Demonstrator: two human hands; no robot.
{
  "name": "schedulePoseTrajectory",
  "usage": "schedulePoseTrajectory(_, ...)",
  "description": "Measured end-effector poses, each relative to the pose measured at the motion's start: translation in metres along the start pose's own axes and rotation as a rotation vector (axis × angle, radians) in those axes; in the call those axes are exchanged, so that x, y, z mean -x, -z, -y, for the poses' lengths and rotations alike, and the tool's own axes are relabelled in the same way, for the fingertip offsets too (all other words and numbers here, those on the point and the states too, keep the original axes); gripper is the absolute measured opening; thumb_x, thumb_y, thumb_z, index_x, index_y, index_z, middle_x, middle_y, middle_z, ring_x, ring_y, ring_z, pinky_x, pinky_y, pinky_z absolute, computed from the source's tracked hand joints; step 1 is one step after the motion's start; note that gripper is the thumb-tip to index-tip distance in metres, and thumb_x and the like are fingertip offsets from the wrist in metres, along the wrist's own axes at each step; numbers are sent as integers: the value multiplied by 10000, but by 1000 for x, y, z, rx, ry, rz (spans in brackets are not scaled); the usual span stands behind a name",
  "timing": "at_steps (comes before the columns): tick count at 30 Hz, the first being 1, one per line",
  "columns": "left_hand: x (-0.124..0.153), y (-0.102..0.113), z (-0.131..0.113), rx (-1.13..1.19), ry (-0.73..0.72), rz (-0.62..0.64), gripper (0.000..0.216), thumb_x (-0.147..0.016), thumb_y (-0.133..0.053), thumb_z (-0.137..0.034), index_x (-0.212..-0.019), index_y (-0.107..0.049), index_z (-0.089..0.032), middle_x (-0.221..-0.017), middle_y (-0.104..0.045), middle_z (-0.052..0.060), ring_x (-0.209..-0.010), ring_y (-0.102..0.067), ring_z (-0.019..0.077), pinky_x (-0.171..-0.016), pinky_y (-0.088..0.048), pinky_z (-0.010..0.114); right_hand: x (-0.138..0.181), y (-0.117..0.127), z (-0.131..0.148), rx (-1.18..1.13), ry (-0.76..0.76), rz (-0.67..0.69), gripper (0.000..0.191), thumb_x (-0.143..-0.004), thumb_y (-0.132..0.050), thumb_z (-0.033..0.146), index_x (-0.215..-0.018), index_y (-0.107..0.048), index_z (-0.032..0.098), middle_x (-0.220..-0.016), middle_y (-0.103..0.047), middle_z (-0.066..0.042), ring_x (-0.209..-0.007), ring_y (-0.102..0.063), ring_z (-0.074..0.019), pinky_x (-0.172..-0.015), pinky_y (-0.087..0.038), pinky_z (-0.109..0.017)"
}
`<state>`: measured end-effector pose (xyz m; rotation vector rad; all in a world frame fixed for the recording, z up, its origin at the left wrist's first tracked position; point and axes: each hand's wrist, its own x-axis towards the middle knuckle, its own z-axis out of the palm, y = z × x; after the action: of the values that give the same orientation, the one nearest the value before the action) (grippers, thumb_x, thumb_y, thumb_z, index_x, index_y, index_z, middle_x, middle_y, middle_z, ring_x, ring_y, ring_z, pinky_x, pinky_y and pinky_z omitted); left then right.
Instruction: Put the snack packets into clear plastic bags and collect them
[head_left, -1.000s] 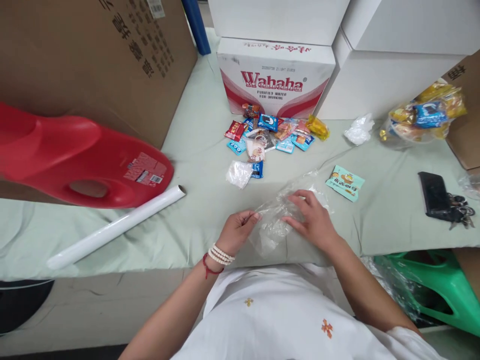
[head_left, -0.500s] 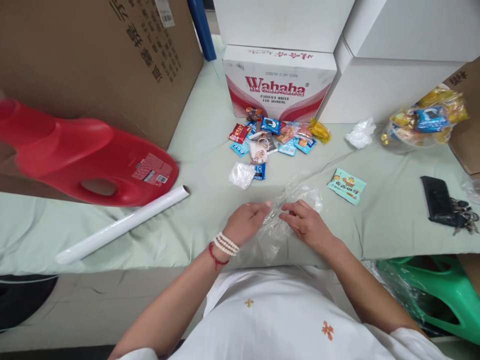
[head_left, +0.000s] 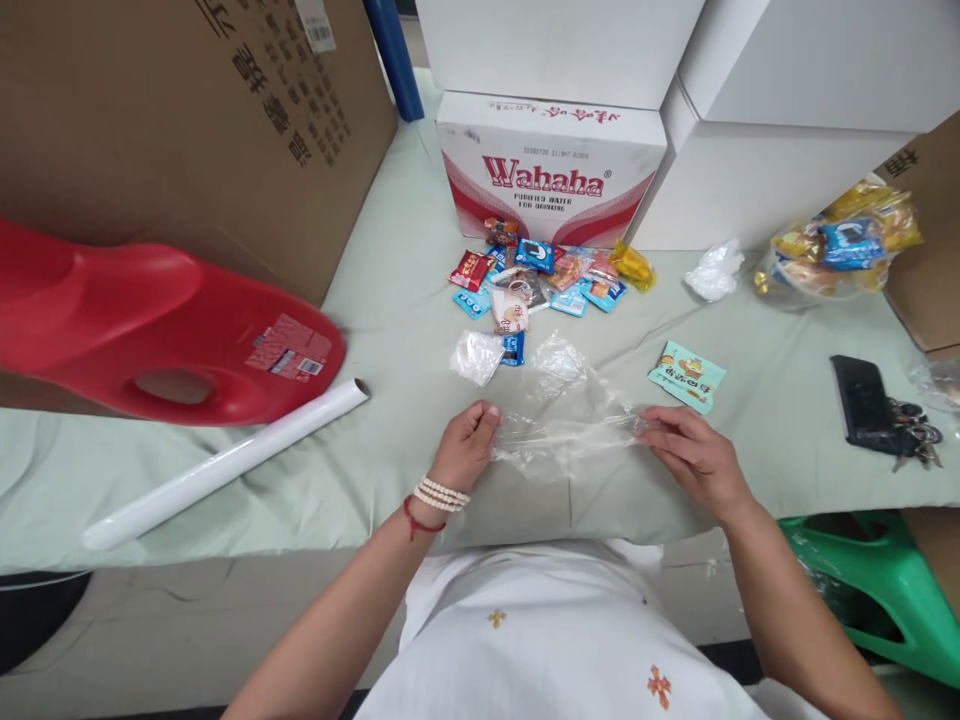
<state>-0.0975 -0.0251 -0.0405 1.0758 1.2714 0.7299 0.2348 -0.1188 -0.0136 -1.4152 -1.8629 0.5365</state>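
Observation:
A clear plastic bag (head_left: 566, 430) is stretched sideways between my two hands, just over the cloth-covered table (head_left: 405, 370). My left hand (head_left: 466, 445), with a beaded bracelet and a red cord at the wrist, pinches its left edge. At the right edge, my right hand (head_left: 694, 455) grips the plastic between thumb and fingers. Beyond the bag lies a pile of small wrapped snacks (head_left: 536, 285) in several colours. A crumpled clear plastic wad (head_left: 478, 357) touches a blue packet (head_left: 513, 348) near my left hand. The mint-green packet (head_left: 686, 376) lies beyond my right hand.
A red jug (head_left: 232, 340) and a white tube (head_left: 225, 465) lie at the left by a large brown carton (head_left: 187, 130). A Wahaha box (head_left: 551, 175) backs the snacks. Rightward are a filled snack bag (head_left: 832, 245), a black phone-like case (head_left: 866, 400), keys (head_left: 915, 430) and a green stool (head_left: 885, 590).
My hands have moved apart, the right one farther to the right. The bunched plastic bag is now spread wide between them. The view has shifted slightly.

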Motion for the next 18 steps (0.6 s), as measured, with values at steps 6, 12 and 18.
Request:
schedulePoseTrajectory(6,1,13,4,-45,-2,-37,479,-883,-584,-698,-804,-565,-226,-537,-407,-79,-446,-360,106,-444,-310,227,11,21,-25,102,-12,-14,220,-987,-626,276,-1031,-835,329,-1218,-733,-86,-1096,-690,-250,-919,-615,-454)
schedulePoseTrajectory(12,18,16,13,-702,-351,-350,370,-935,-581,-518,-1078,-670,-189,-1020,-689,122,-892,-660,259,-755,-523,373,10,22,-27,208,-137,-184,249,-964,-575,263,-885,-810,290,-1172,-751,-72,-1050,-698,-263,-898,-595,-474)
schedulePoseTrajectory(18,23,3,11,-1152,-929,-60,387,-957,-569,-166,-1291,-677,-329,-1354,-692,95,-1412,-527,305,-1238,-222,584,-33,1,-3,61,-427,-423,246,-963,-610,387,-1102,-756,248,-1064,-746,-75,-790,-673,-195,-649,-547,-318)
